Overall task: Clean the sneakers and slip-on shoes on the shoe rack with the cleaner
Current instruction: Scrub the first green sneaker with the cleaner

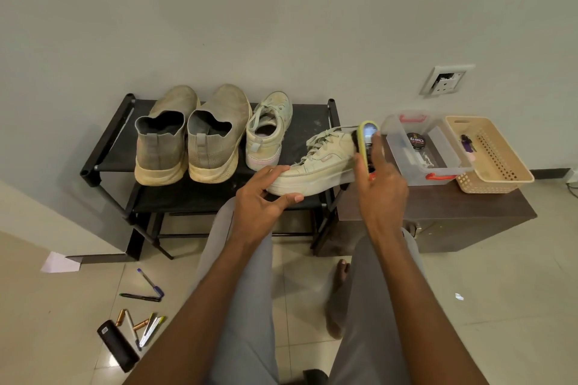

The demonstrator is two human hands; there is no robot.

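Both bare forearms rise from the bottom of the frame toward its middle. The left hand [262, 197], at centre, has its fingers curled loosely around the heel of a sneaker [316, 166], thumb stretched out beneath the sole. The right hand [380, 184], right of centre, is raised upright, its grip closed around a brush [366, 147].

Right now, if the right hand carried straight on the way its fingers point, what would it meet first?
The right hand, gripping the shoe brush against the white sneaker, points up and away toward the wall. Probably the clear plastic box comes first, though depth is unclear.
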